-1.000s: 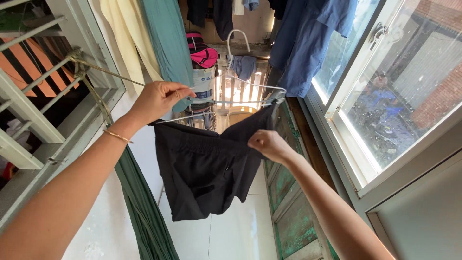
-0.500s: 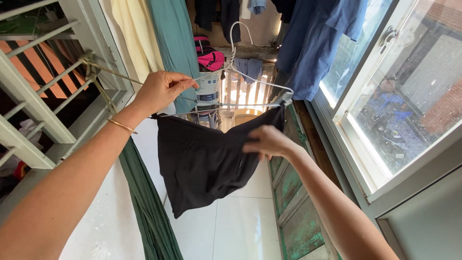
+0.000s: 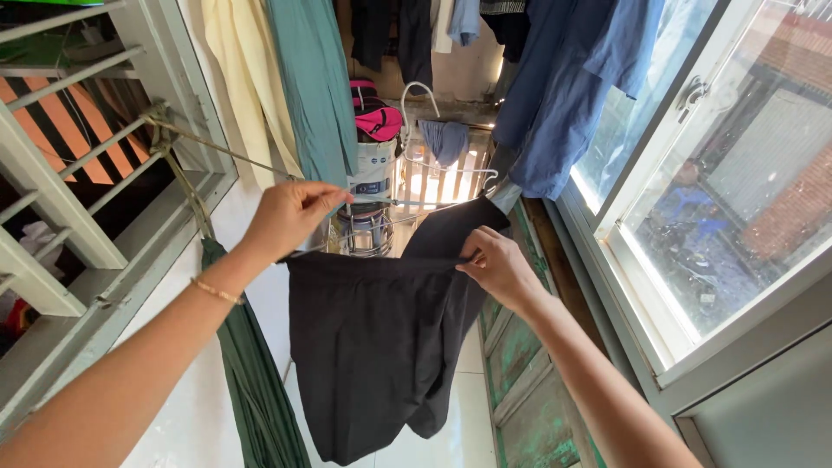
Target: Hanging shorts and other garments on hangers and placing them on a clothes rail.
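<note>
A pair of black shorts (image 3: 373, 347) hangs from a white wire hanger (image 3: 416, 139) held out in front of me. My left hand (image 3: 290, 217) pinches the hanger's left end together with the shorts' waistband. My right hand (image 3: 494, 264) grips the waistband on the right side, just below the clip end of the hanger. The shorts' legs dangle down toward the white tiled floor (image 3: 472, 433).
Blue garments (image 3: 563, 87), a teal cloth (image 3: 312, 87) and a cream cloth (image 3: 238, 78) hang overhead. A barred window (image 3: 78, 173) with a rope is at left, a glass window (image 3: 737, 199) at right. A dark green cloth (image 3: 251, 390) hangs lower left; a bucket (image 3: 371, 173) stands behind.
The hanger has tipped down and turned. My right hand has moved up to the waistband's right edge, and the shorts now hang longer and straighter.
</note>
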